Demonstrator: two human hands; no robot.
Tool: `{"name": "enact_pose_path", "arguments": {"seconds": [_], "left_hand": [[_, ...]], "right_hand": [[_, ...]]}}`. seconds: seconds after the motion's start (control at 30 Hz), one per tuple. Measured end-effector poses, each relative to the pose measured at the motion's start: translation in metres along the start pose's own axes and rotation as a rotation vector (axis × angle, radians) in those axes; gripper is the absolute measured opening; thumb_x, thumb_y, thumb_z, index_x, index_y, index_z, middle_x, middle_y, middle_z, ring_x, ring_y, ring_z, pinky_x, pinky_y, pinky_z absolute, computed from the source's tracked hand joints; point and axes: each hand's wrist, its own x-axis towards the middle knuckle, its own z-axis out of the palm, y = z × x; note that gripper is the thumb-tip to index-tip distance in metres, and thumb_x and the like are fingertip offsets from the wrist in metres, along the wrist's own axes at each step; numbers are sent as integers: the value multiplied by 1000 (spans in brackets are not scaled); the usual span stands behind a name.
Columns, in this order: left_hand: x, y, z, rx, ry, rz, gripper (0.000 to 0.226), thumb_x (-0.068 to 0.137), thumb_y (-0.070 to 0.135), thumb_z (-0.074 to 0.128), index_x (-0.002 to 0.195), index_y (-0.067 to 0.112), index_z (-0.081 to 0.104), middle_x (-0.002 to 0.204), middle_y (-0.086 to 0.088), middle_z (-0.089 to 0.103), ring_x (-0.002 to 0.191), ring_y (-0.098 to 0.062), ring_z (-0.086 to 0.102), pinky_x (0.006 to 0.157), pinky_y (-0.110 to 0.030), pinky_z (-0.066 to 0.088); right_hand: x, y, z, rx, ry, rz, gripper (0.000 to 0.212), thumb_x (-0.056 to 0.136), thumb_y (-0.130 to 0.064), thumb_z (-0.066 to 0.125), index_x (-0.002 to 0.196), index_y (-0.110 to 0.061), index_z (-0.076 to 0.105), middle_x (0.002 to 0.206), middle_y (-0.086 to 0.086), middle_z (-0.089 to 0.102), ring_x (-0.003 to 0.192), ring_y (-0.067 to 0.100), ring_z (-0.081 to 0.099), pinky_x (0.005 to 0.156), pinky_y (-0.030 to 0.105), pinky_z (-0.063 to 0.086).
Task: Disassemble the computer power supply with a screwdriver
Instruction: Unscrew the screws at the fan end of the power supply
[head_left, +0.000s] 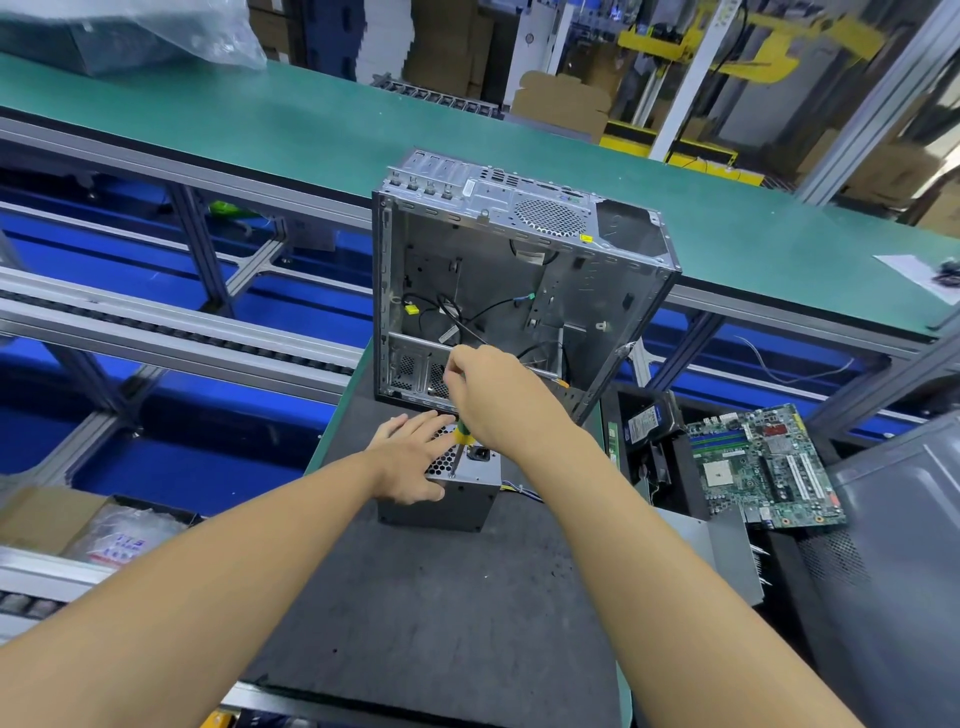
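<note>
While the power supply (460, 493) is held down on the dark mat (441, 597) by the left hand (410, 460), fingers straight and spread over its grille, the screwdriver (460, 436) is gripped nearly upright in the right hand (498, 400), fingers curled round it, tip on the top face. Just behind, an open computer case (519, 260) is stood on end, loose cables (451, 312) lying inside.
</note>
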Motion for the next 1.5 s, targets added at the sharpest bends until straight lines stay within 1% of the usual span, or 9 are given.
{"name": "enact_pose_path", "arguments": {"seconds": [0.13,0.3,0.5,0.63,0.77,0.87,1.07,1.3,1.5], "left_hand": [[-1,1,-1,0,-4,-3,84,87,51,54,156,32,10,164,9,-3,150,-13,-8,120,-40,-9],[-1,2,-2,6,-16,-16,81,88,51,54,156,31,14,164,4,2,151,-15,-6,120,-40,-10],[-1,2,-2,-20,5,-1,83,87,50,56,156,31,13,164,9,-3,150,-12,-9,121,-42,-8],[-1,2,-2,-133,36,-3,80,86,51,58,154,38,19,163,14,3,150,-7,-6,121,-39,-8],[-8,0,-10,-514,134,9,32,83,40,72,105,61,62,150,20,34,144,-4,19,120,-35,-5],[-11,1,-12,-555,195,11,30,77,34,78,63,56,64,137,12,49,133,-10,36,120,-42,10],[-11,2,-15,-536,168,13,20,79,31,77,68,42,64,141,11,49,137,-9,36,121,-40,5],[-13,2,-14,-561,162,-6,18,75,32,79,66,41,67,136,12,52,132,-12,41,121,-41,6],[-12,1,-11,-567,181,-12,15,68,36,76,63,43,65,106,26,52,111,-9,45,115,-43,22]], "right_hand": [[-3,1,2,68,16,29,16,100,-20,43,114,-17,49,113,7,37,64,26,48,66,36,45],[-5,0,7,151,9,57,21,89,-13,52,108,-16,44,111,4,33,94,31,46,72,36,41],[-3,5,11,-39,146,72,29,101,-49,41,98,-22,51,96,-1,43,75,25,49,63,34,37],[-3,8,12,31,171,13,17,101,-24,47,114,-15,53,102,4,46,89,28,53,71,36,43],[-5,6,12,204,131,8,29,89,-5,49,117,-13,49,113,6,44,105,27,42,83,34,36],[-3,7,12,222,94,8,30,87,-6,50,116,-13,49,110,2,39,109,26,40,82,32,33],[-4,8,13,-79,184,51,37,98,-54,42,107,-19,52,104,-2,49,89,22,45,67,36,37],[-2,7,9,70,125,17,17,94,-16,46,111,-14,50,111,5,48,97,27,46,78,39,42],[-3,5,13,50,148,50,16,96,-31,46,104,-18,48,104,-1,44,93,24,45,69,36,37]]}}
